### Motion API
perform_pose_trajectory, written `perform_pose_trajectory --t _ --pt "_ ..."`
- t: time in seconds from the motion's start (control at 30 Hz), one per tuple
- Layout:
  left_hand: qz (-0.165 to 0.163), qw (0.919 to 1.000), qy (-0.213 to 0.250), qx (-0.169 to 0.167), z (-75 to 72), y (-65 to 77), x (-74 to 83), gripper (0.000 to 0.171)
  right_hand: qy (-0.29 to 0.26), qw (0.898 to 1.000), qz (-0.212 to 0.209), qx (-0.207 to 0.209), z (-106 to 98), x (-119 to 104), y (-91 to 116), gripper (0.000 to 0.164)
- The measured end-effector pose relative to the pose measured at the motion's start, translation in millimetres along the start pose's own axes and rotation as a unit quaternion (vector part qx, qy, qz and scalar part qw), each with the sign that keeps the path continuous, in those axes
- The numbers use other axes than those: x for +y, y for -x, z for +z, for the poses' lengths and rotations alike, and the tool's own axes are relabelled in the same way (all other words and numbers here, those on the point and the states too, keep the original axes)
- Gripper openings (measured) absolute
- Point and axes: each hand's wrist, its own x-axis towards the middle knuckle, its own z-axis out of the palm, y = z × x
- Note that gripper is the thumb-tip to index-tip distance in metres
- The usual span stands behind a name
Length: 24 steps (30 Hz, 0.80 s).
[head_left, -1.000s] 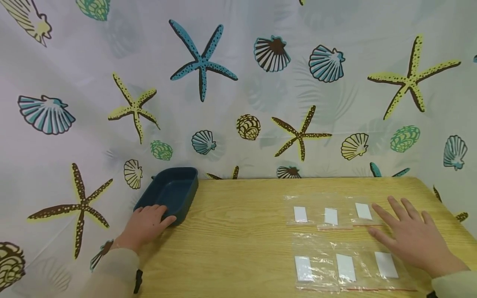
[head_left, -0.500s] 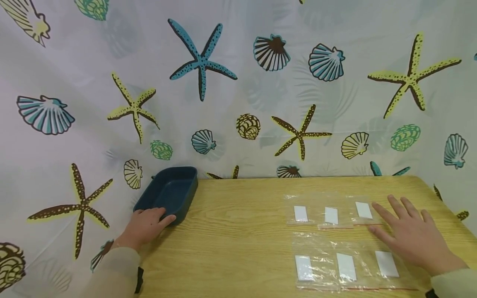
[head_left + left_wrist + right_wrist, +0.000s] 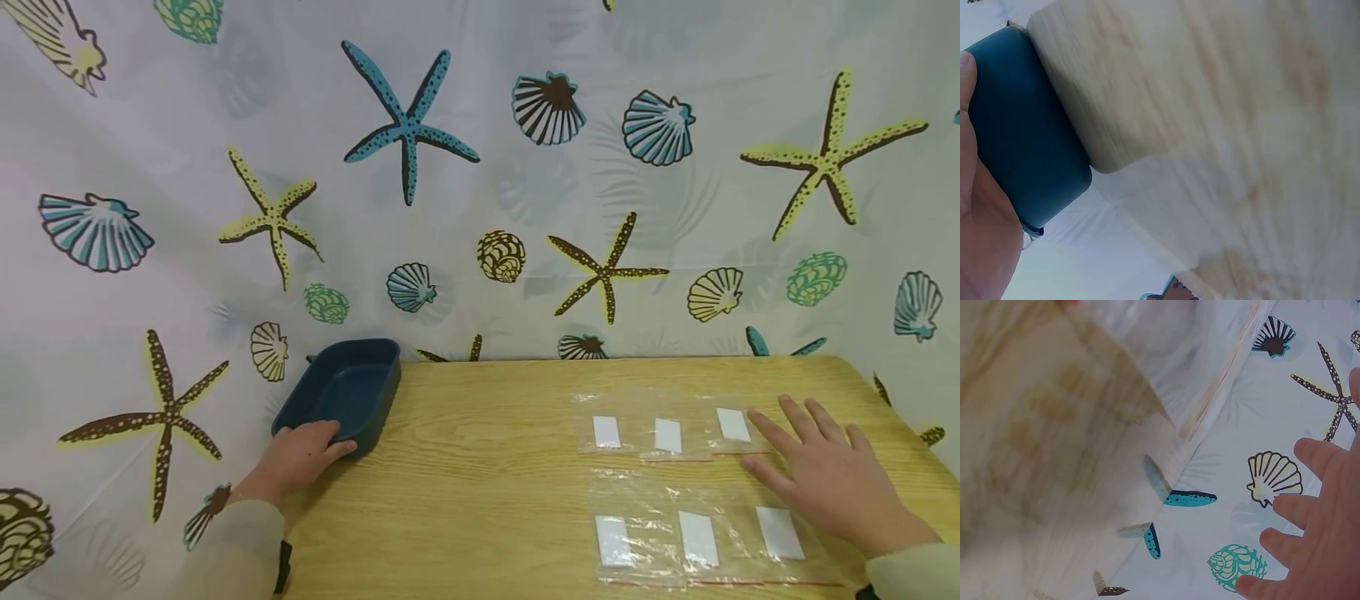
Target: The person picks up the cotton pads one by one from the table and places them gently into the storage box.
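Note:
At the table's left side, a dark blue rectangular tub [image 3: 347,390] stands near the curtain. My left hand [image 3: 303,457] grips its near rim, fingers hooked over the edge; in the left wrist view the thumb [image 3: 966,78] lies against the tub's outer wall [image 3: 1025,125]. On the right, clear zip bags with red seal lines lie flat in two rows. Each has a white rectangle, as on the far-row bag [image 3: 667,435] and the near-row bag [image 3: 699,540]. My right hand [image 3: 832,475], fingers spread and holding nothing, is palm down beside and partly over the rightmost bags.
The light wood-grain table [image 3: 465,483] stretches between the tub and the bags. A white curtain [image 3: 465,192] printed with starfish and shells hangs behind it and along both sides, close to the table's back edge.

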Motion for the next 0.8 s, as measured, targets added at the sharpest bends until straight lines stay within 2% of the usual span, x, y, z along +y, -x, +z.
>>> perform_pose_trajectory --t 0.3,0.57,0.8 --pt "0.008 0.9998 0.002 -0.018 -1.4 -0.8 18.6 0.037 0.004 1.000 -0.003 -0.003 1.2 -2.1 0.8 0.075" --pt "0.009 0.9995 0.002 -0.031 -1.4 1.0 42.8 0.035 0.005 1.000 -0.002 -0.006 0.9 -4.7 0.9 0.076" --pt "0.018 0.9989 -0.023 -0.036 -2.4 6.1 64.3 0.029 0.011 1.000 -0.005 -0.006 -1.1 -6.3 -1.7 0.076"
